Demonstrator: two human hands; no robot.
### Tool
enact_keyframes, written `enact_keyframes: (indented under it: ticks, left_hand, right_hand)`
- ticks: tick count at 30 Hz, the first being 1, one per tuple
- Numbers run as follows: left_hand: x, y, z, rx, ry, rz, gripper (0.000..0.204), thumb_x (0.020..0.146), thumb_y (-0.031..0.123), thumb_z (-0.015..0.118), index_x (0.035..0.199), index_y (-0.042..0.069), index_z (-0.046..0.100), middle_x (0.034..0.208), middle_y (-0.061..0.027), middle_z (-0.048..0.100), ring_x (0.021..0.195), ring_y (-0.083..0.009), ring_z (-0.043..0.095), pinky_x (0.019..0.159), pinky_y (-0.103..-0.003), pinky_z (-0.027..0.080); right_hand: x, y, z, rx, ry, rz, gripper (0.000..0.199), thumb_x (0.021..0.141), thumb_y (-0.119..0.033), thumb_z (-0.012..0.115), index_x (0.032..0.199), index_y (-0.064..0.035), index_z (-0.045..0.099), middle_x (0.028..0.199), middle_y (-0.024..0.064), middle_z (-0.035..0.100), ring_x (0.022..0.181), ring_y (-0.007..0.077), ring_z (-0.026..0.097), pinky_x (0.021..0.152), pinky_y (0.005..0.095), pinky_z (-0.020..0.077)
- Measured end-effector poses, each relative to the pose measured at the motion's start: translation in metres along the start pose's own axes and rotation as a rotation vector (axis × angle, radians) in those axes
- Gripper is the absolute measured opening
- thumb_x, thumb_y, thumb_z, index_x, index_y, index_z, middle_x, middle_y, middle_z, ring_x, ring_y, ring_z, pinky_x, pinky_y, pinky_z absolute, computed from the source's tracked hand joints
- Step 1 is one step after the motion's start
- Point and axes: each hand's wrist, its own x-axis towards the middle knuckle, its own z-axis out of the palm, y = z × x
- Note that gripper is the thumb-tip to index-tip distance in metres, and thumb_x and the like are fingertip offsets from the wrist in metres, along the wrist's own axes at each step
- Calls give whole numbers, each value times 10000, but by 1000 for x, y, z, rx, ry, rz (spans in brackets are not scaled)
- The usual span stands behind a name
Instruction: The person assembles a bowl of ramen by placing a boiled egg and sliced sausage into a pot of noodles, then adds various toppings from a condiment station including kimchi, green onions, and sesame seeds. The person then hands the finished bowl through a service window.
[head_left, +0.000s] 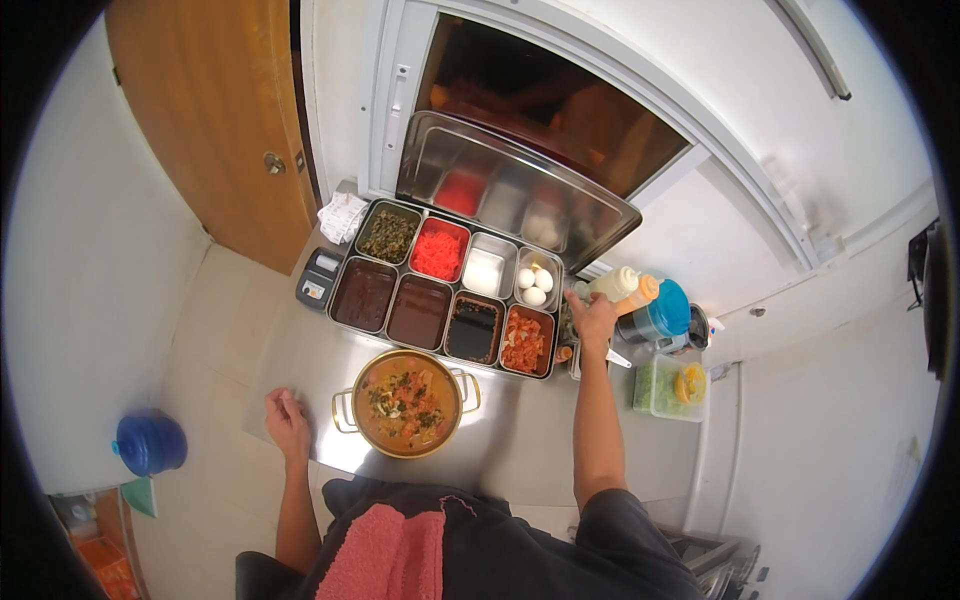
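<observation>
The steel tabletop (520, 440) carries an eight-compartment condiment tray (445, 290), lid raised behind it. Just in front of the tray sits your gold pot (407, 402) of orange stew. Right of the tray, your right hand (592, 318) grips a pale squeeze bottle (615, 284). Left of the pot, your left hand (287, 420) rests loosely curled on the tabletop edge, holding nothing.
</observation>
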Motion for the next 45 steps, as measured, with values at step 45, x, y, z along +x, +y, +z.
enact_keyframes:
  ticks: [45]
  left_hand:
    - [-2, 22, -7, 3, 69, 13, 199, 1027, 193, 598, 1047, -3, 620, 690, -51, 625, 573, -98, 542, 542, -274, 446]
  right_hand:
    - [-204, -124, -93, 473, -1024, -790, 586, 798, -225, 855, 1310, -90, 603, 1192, 172, 707, 1079, 337, 697, 927, 407, 547]
